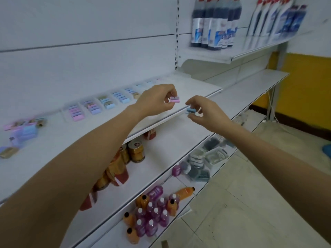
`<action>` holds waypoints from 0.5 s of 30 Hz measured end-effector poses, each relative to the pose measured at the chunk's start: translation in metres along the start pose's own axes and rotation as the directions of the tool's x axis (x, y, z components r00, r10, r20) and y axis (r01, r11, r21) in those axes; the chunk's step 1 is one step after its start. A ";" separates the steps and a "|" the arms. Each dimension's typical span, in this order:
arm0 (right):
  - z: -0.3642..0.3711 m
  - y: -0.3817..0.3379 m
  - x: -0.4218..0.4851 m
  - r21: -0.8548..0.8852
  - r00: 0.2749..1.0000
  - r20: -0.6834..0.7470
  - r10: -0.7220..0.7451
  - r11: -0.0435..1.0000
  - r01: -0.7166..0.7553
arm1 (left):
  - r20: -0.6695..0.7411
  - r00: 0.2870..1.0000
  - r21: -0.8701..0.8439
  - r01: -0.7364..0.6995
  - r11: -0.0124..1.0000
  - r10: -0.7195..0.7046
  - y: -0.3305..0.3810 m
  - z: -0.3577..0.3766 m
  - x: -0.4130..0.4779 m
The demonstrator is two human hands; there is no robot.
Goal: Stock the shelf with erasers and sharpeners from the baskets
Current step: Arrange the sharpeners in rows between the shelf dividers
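1. The left hand (155,101) reaches over the white shelf (189,87) and pinches a pink sharpener (174,99) between thumb and fingertips.
2. The pink sharpener sits over the bare right part of the shelf, near its front edge. Whether it touches the board cannot be told.
3. The right hand (208,114) pinches a blue sharpener (190,110) between thumb and curled fingers, just at the shelf's front edge.
4. The 2 sharpeners are near each other but apart, with the blue one lower and to the right.
5. Rows of erasers (107,102) in pink, purple and blue lie in short columns along the back of the shelf, running from left of the hands away to the far right. The left hand hides part of the line.
6. A loose pile of erasers (26,130) lies at the far left of the same shelf, too blurred to count.
7. On the shelf below stand tins and jars (137,151), partly hidden by the left forearm.
8. Lower still are purple and orange bottles (152,213), standing close together, with 1 orange bottle lying on its side.
9. To their right lie grey and white plastic boxes (206,158).
10. An upper shelf at the right carries dark bottles (215,24) and white-and-blue bottles (277,20).
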State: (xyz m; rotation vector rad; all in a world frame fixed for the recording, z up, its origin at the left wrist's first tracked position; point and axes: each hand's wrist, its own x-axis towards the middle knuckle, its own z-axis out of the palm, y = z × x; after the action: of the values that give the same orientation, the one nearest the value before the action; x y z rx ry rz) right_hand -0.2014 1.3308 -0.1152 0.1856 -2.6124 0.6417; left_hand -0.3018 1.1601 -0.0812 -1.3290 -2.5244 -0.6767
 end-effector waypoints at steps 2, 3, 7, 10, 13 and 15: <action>0.001 0.018 0.010 -0.031 0.999 -0.017 -0.030 0.999 0.029 | 0.011 1.000 0.006 -0.021 1.000 0.021 -0.004 0.007 0.021; 0.001 0.027 0.017 -0.046 0.999 -0.020 -0.048 0.998 0.047 | 0.017 0.999 0.011 -0.031 0.999 0.031 -0.007 0.010 0.032; -0.002 0.058 0.054 -0.055 0.995 -0.016 -0.099 0.994 0.098 | 0.004 0.999 0.023 -0.041 0.999 0.041 -0.027 0.022 0.079; -0.005 0.080 0.085 -0.021 0.997 0.008 -0.077 0.997 0.077 | -0.035 0.999 -0.007 -0.023 1.000 0.023 -0.045 0.029 0.114; -0.001 0.106 0.110 -0.060 0.997 0.008 -0.083 0.995 0.083 | -0.022 1.000 -0.006 -0.007 1.000 0.007 -0.064 0.038 0.145; 0.001 0.123 0.126 -0.081 0.997 -0.039 -0.074 0.994 0.071 | -0.047 0.999 -0.030 0.012 0.999 -0.014 -0.075 0.043 0.159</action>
State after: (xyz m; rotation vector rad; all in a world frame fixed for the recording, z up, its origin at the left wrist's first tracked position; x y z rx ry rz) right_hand -0.3426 1.4360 -0.1097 0.2387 -2.5728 0.5108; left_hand -0.4534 1.2598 -0.0797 -1.2912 -2.4971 -0.7423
